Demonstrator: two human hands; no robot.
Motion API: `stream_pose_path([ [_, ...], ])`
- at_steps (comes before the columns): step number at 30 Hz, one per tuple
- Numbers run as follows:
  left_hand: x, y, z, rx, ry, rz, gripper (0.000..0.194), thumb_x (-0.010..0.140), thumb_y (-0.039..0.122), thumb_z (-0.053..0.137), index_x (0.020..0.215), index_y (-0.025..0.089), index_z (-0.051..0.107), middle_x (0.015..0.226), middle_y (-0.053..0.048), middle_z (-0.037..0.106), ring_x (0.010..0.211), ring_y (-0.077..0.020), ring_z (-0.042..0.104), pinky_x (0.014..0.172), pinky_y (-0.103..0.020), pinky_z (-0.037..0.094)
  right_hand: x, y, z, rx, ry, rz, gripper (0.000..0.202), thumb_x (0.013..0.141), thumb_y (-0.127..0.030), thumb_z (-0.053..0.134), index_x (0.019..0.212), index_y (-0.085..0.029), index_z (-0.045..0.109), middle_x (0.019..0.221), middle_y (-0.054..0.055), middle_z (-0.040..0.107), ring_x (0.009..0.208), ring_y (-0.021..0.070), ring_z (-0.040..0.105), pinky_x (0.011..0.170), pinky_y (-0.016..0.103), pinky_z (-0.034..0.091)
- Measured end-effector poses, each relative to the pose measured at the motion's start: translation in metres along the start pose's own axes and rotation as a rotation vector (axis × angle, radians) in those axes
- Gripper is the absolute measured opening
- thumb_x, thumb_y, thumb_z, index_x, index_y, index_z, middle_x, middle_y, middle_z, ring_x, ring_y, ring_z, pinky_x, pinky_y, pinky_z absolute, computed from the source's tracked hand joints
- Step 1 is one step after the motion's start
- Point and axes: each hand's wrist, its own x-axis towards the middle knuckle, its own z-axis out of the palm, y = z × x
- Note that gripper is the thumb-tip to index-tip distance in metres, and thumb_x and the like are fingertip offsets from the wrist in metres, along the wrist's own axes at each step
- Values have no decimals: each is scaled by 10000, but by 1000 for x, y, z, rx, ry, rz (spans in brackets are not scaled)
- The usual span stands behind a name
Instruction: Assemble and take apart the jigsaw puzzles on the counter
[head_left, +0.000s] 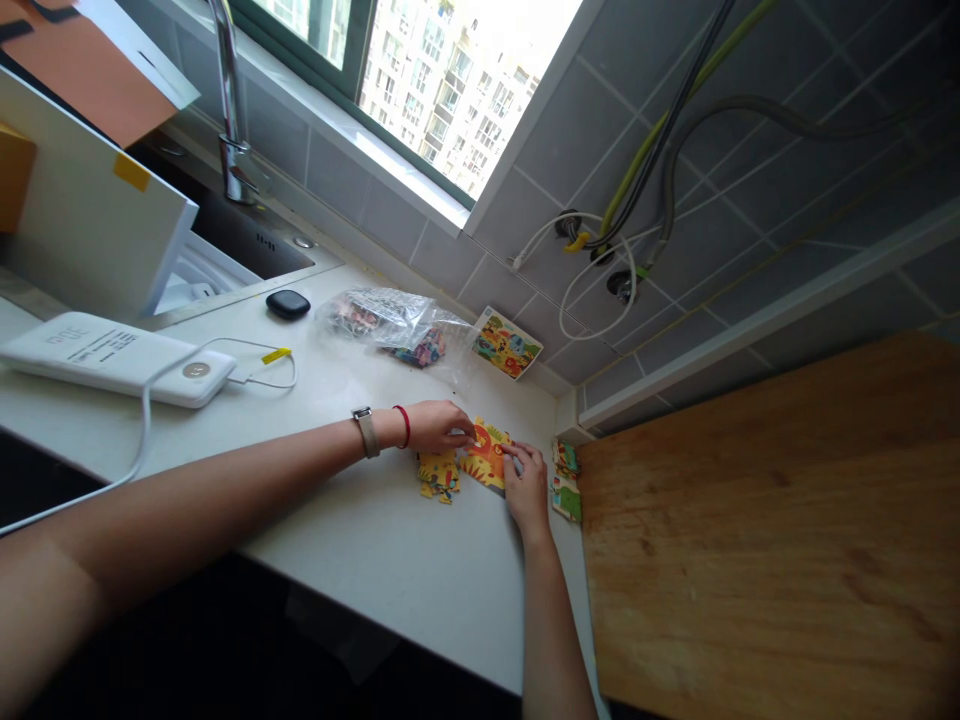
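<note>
A partly assembled jigsaw puzzle (pixel 486 462) in orange and yellow lies flat on the white counter. My left hand (pixel 441 426), with a watch and a red band at its wrist, is at the puzzle's upper left edge, its fingers pinched on a jigsaw puzzle piece there. From the right, my right hand (pixel 529 485) grips the puzzle's right side between bent fingers and thumb. Loose yellow puzzle pieces (pixel 439 475) lie in a cluster just below my left hand. The fingertips partly cover the puzzle.
Behind the hands are a clear plastic bag (pixel 390 322) of pieces and a picture card (pixel 507 343) against the tiled wall. Green pieces (pixel 566 498) lie beside a wooden board (pixel 765 530). A white power bank (pixel 120 360) with a cable, a black case (pixel 288 304) and a sink are left.
</note>
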Motion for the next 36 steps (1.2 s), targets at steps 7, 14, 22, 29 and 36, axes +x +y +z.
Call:
stream_pose_path([
  [7,-3,-10,-25,11,-159,-171,624,732,544,810,1254,219,706,1201,-111,732,1080,-281,677,930,-327,489,-1,-1,0,-39,-41,-2,320,874,-326,566,1080,-201,777,1181,136,640,1143,283,572,1071,446,404],
  [14,-8,-12,-17,43,-245,-55,708,482,548,942,1098,261,742,1397,-118,622,1289,-363,545,1063,-422,420,-2,-1,0,-52,-41,-9,318,874,-331,568,1090,-216,771,1190,129,638,1131,281,571,1063,442,404],
  [22,-1,-18,-16,-82,-102,-131,404,686,459,852,995,219,752,1032,-49,749,920,-210,675,824,-267,489,-3,0,0,-51,-29,-27,322,874,-342,574,1104,-226,767,1185,124,639,1135,280,567,1072,443,398],
  [29,8,-6,-18,-596,185,-291,344,803,485,737,825,143,709,717,-14,689,628,-115,590,576,-216,444,-3,-1,1,-29,-37,7,337,859,-354,578,1098,-209,766,1203,139,621,1164,291,564,1086,454,397],
  [36,14,0,-25,-986,441,-580,453,776,546,788,930,140,661,768,-40,690,585,-128,634,453,-216,510,-3,-21,-7,98,16,-32,300,868,-405,590,982,-189,764,1135,131,663,1111,271,609,978,399,482],
])
